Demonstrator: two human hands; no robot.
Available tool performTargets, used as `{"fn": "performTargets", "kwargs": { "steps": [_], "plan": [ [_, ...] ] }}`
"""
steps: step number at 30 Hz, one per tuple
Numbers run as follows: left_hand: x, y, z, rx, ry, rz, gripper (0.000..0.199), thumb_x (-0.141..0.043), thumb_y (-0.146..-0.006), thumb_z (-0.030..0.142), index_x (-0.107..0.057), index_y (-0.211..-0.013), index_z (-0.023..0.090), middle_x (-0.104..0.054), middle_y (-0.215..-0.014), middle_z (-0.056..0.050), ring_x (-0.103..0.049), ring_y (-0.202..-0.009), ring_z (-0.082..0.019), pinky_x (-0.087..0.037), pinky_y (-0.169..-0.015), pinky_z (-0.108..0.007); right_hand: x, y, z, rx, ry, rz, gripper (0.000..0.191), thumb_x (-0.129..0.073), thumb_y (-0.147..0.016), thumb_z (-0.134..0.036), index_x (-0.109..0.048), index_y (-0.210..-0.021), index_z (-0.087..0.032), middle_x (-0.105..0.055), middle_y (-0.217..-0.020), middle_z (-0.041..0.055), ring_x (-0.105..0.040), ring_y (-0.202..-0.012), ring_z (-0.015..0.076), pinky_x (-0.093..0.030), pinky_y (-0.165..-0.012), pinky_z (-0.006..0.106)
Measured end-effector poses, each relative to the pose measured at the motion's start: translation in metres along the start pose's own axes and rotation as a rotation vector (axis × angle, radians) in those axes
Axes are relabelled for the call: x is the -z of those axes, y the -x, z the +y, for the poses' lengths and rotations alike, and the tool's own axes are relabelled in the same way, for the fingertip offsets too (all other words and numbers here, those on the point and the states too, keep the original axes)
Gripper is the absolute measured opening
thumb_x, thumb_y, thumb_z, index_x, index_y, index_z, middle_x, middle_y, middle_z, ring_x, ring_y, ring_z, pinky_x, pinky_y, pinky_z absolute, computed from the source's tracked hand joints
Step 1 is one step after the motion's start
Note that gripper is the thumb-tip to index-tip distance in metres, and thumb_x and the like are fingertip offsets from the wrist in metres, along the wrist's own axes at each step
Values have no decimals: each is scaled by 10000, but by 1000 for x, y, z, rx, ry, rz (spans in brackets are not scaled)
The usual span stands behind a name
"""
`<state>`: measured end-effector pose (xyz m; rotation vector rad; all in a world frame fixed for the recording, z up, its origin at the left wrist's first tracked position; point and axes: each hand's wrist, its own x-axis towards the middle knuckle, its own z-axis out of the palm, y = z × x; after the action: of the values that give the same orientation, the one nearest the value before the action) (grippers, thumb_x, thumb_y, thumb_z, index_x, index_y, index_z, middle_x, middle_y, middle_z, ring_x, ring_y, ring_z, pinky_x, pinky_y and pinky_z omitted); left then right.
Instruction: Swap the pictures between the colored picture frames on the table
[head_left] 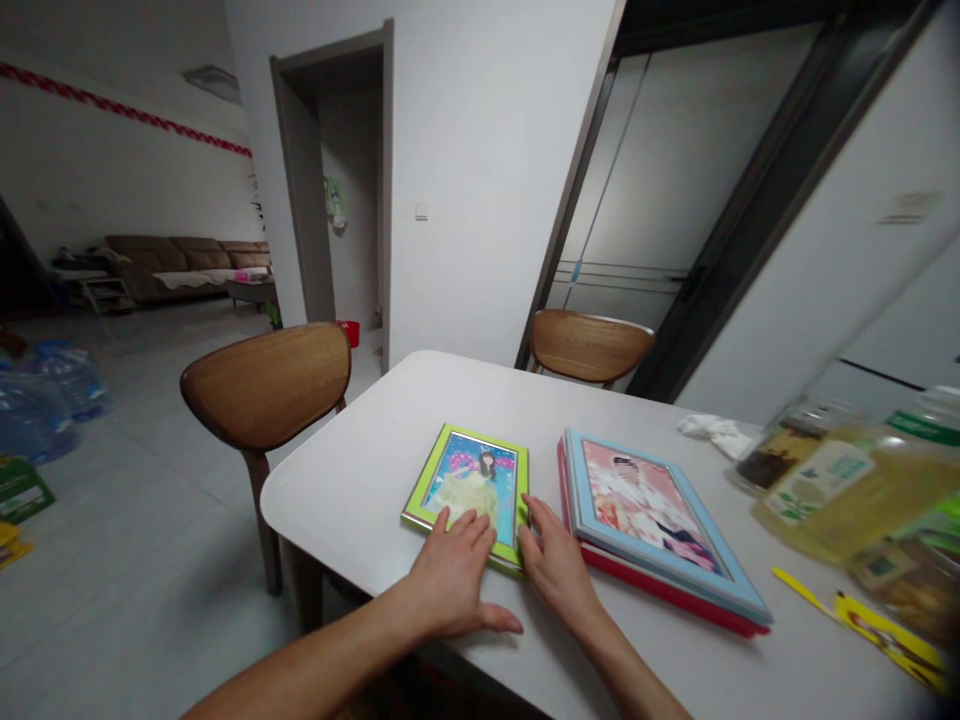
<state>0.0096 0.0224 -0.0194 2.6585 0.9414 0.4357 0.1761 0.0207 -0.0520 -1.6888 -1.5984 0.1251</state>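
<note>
A lime-green picture frame (430,470) lies flat on the white table (360,470), with a picture of a figure in a pale yellow dress inside it. My left hand (459,570) rests over its lower edge, fingers stretched out and thumb spread to the right. At the frame's lower right edge is my right hand (556,565), its fingers extended and touching the green border. Just to the right lies a larger light-blue picture frame (716,520), stacked on a red frame (667,600).
At the right stand a large bottle of yellow liquid (832,480) and jars (795,440). Near them lie a white cloth (716,433) and a yellow utensil with its case (889,635). Wooden chairs (274,385) stand at the left and far sides.
</note>
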Motion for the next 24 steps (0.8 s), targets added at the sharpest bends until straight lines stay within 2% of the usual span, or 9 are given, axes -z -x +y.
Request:
{"fn": "performTargets", "kwargs": {
  "steps": [2,6,8,11,13,16,19,22,24],
  "plan": [
    [-2,4,0,-7,-13,-16,908,-565,-544,643,-329,-1234,102,-353,-1289,-185,-269,-1209,-298,-95,-1011,-458,0,3,0,-20,-49,1,410,-357,-718,-217,-496,-1088,-108,-550,-1078,134,-508,-1005,211,-387,-881,391],
    [-5,28,5,-38,-11,-22,945,-583,-507,650,-320,-1224,94,-327,-1302,-190,-258,-1209,-301,-103,-1011,-443,5,9,0,-65,-126,4,406,-372,-723,-240,-492,-1100,-146,-537,-1109,113,-502,-1018,208,-384,-884,395],
    [-4,40,8,-41,-11,-34,794,-620,-553,551,-366,-1175,128,-375,-1276,-148,-310,-1174,-285,-179,-989,-426,8,12,0,-101,-159,-11,409,-380,-728,-255,-488,-1108,-148,-525,-1132,112,-490,-1038,211,-365,-905,398],
    [0,49,10,-37,-23,-51,438,-621,-633,348,-472,-1005,173,-485,-1159,-75,-426,-1045,-246,-327,-886,-370,13,14,0,-188,-269,-58,440,-398,-736,-288,-458,-1143,-134,-523,-1142,122,-500,-1031,211,-374,-898,386],
    [5,49,11,-56,5,-29,341,-606,-643,290,-489,-943,177,-519,-1094,-62,-456,-985,-234,-357,-845,-355,16,14,-3,-249,-376,-67,461,-402,-745,-313,-432,-1171,-140,-545,-1120,120,-520,-1006,206,-401,-871,370],
    [18,42,13,-24,166,136,278,-603,-619,236,-492,-870,188,-539,-1047,-58,-471,-964,-226,-361,-849,-349,20,13,-9,-309,-450,9,484,-405,-756,-360,-414,-1193,-152,-531,-1143,122,-512,-1020,207,-398,-874,360],
    [33,30,14,135,443,404,192,-589,-627,198,-463,-771,198,-544,-1047,-59,-495,-967,-215,-386,-842,-332,21,11,-22,-276,-479,43,505,-389,-769,-385,-384,-1215,-148,-445,-1233,133,-490,-1051,206,-377,-896,366],
    [43,19,13,242,723,609,228,-559,-698,238,-437,-886,196,-530,-1086,-68,-527,-961,-191,-418,-823,-302,16,8,-38,-162,-475,-46,509,-379,-781,-390,-360,-1232,-154,-426,-1250,130,-484,-1057,193,-379,-896,368],
    [48,16,10,244,809,689,360,-527,-738,257,-377,-1059,196,-510,-1118,-74,-521,-990,-179,-414,-844,-290,9,6,-47,-67,-416,-93,498,-395,-777,-386,-376,-1225,-168,-439,-1240,121,-468,-1075,198,-374,-902,388]
  ]
}}
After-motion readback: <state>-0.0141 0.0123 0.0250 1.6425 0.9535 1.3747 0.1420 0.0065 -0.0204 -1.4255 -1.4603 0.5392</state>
